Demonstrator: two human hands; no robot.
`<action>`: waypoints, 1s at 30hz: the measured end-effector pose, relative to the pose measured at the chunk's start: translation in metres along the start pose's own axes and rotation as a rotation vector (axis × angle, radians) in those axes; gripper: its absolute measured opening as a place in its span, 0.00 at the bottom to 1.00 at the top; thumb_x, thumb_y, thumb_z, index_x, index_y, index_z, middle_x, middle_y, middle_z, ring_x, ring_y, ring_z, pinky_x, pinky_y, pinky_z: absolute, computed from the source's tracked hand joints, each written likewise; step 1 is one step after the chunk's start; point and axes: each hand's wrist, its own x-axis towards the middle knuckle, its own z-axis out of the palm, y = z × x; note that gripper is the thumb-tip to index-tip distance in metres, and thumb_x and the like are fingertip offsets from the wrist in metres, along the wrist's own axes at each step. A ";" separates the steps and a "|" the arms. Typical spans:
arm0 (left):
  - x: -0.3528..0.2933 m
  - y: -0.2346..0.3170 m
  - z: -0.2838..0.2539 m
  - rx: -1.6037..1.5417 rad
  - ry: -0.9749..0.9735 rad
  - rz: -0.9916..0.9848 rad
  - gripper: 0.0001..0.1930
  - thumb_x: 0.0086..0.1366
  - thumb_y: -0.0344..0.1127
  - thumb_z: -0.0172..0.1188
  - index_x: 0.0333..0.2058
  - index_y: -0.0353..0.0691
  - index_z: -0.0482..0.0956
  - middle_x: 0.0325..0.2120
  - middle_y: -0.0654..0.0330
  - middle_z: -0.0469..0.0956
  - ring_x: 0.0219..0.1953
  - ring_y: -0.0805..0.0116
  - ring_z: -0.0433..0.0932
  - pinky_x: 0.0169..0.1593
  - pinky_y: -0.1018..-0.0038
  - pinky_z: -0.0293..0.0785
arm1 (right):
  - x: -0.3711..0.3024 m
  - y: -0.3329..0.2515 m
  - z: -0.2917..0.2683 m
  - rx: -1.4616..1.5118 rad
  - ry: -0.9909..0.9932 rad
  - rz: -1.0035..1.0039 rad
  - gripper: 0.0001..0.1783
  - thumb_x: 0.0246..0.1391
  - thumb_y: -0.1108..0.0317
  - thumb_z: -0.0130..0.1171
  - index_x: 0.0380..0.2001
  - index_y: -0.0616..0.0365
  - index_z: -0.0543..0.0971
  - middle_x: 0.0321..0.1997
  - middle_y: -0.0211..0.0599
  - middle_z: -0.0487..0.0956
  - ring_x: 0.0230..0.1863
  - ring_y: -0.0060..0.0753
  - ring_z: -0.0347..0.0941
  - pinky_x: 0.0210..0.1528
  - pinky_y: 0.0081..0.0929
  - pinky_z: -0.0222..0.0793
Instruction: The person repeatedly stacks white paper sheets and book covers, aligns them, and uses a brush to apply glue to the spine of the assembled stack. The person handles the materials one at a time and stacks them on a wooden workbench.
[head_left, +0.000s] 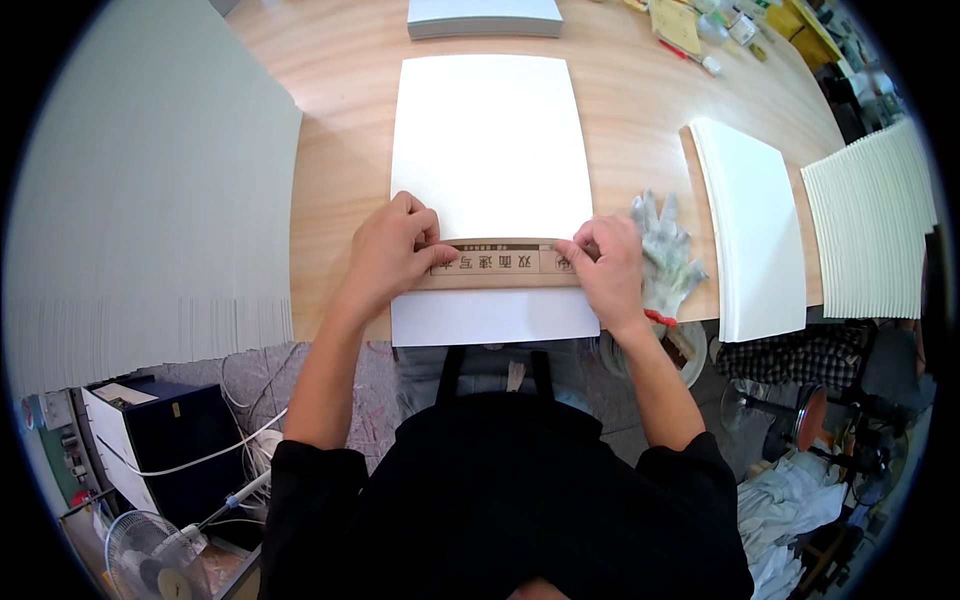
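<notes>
Pressing the brown paper band (505,264) down across the stack of white sheets (490,150), I keep my left hand (392,252) at its left end and my right hand (606,260) at its right end, fingers closed narrow and pinching the strip's upper edge against the paper. The stack lies in the middle of the wooden surface (330,170), its near edge overhanging the rim just above my black apron (500,490). To do this well, I judge I should pull both ends evenly, keep the band square to the sheet edges, and hold the pile flat so no corner slides or buckles.

A grey work glove (665,250) lies just beside my right hand, and more white stacks (755,230) sit to the right and at the far edge. My fingertips hide the band's ends, so I cannot tell whether it wraps under the pile or is glued. The stack's thickness is hard to judge from above, and the small items at the far right corner are too bent and tiny to make out.
</notes>
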 end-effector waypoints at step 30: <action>0.081 0.075 0.023 0.883 -0.448 0.837 0.36 0.64 0.36 0.63 0.67 0.82 0.67 0.46 0.60 0.79 0.45 0.62 0.83 0.49 0.69 0.78 | -0.014 -0.106 0.090 -0.192 -0.365 -0.884 0.15 0.45 0.71 0.60 0.37 0.67 0.81 0.46 0.48 0.78 0.49 0.48 0.75 0.52 0.45 0.74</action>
